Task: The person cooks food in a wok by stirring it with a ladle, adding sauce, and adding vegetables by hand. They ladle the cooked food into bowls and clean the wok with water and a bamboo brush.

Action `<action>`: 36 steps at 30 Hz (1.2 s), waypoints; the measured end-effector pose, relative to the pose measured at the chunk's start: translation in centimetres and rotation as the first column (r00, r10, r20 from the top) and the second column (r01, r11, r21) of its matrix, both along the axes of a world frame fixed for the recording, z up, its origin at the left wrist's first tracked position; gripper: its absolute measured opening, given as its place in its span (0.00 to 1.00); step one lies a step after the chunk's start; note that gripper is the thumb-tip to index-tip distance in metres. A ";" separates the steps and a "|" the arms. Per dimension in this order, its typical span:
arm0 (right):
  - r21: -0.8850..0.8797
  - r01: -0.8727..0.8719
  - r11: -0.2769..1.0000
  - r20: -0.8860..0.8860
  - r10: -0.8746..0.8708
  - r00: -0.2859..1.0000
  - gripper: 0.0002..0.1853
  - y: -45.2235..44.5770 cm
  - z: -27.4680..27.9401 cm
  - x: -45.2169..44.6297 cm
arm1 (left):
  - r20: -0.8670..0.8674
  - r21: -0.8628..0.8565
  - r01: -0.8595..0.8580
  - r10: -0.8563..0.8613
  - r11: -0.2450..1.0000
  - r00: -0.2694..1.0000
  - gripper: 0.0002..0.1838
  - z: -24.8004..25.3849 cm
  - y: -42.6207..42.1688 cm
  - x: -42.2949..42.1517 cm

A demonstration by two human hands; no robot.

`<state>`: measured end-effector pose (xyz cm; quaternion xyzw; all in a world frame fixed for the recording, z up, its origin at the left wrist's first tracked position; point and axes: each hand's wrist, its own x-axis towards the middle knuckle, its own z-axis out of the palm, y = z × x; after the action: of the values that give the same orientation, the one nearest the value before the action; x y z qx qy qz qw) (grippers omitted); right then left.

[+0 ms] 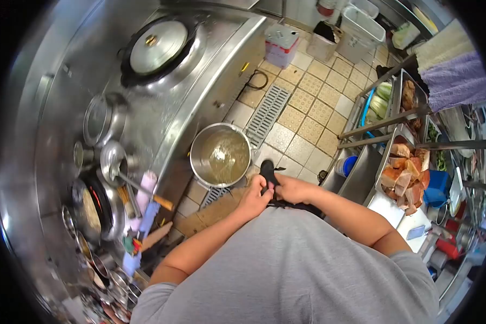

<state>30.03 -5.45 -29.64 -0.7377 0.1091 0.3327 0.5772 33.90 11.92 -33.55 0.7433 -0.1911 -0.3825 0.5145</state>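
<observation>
At the waist, a dark strap (292,204) is pinched by left hand (255,198) and right hand (290,189), apparently drawn round but unfastened.

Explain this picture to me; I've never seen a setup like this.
There is no machine here: a person works with two bare hands, and one camera worn on the head looks forward and down. That is why the grey shirt fills the bottom and the edges look curved.

The left hand and right hand are close together at the waist. Both seem to grip some dark material; exactly what it is, I can't tell.

Just ahead, a large metal pot holds liquid. On the left, the steel counter carries a pan covered by a lid, plus a ladle. On the right, a tray holds orange and pale chunks.
</observation>
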 end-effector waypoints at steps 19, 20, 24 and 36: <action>-0.343 0.108 0.933 0.333 0.013 0.943 0.10 -27.2 -24.3 37.6 | 0.930 0.094 -0.618 0.152 0.781 0.334 0.15 0.2 -14.2 50.4; -0.291 0.105 0.951 0.219 -0.041 0.975 0.11 -26.9 -25.6 40.1 | 0.936 0.160 -0.656 0.099 0.737 0.339 0.15 0.8 -15.6 52.3; -0.236 0.016 0.972 0.040 -0.007 0.999 0.12 -25.9 -28.2 47.9 | 0.805 0.425 -0.714 0.128 0.557 0.579 0.16 0.3 -18.5 57.6; -0.103 -0.094 0.990 0.171 0.110 0.979 0.18 -21.3 -41.2 53.9 | 0.864 0.453 -0.852 0.106 0.264 0.492 0.21 -3.0 -21.1 60.6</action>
<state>83.90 -26.77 -70.81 -0.7953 0.0351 0.2897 0.5313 94.53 -9.20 -36.50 0.9879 0.1197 0.0864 0.0480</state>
